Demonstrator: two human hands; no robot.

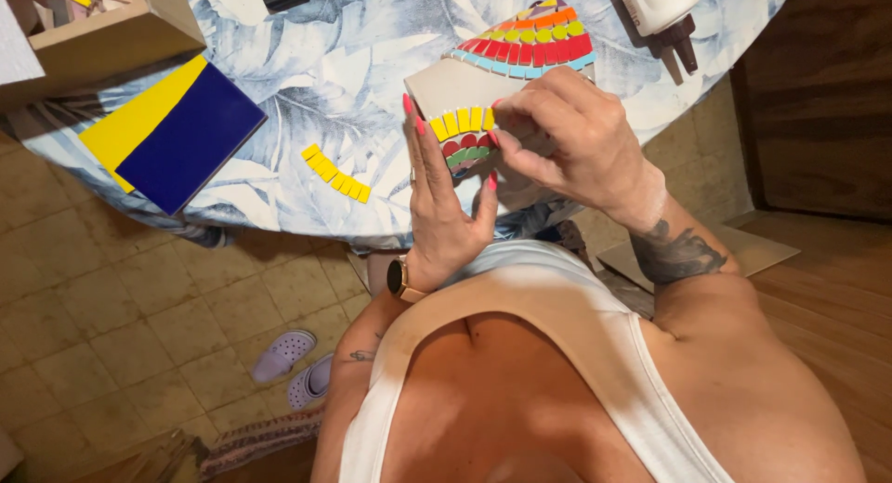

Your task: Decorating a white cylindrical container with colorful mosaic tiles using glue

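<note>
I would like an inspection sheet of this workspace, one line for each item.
Surface: table under a blue leaf-print cloth.
Job's things: board with rows of coloured tiles; loose yellow tiles beside it.
Clutter: blue tile on a yellow sheet, glue bottle, wooden box.
Grippers: left hand steadies the board's edge; right hand pinches at the yellow row.
Cables: nothing seen.
Surroundings: tiled floor, lilac clogs.

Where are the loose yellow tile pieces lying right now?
The loose yellow tile pieces lie in a curved row on the leaf-print tablecloth, between the blue tile and the left hand.
</note>
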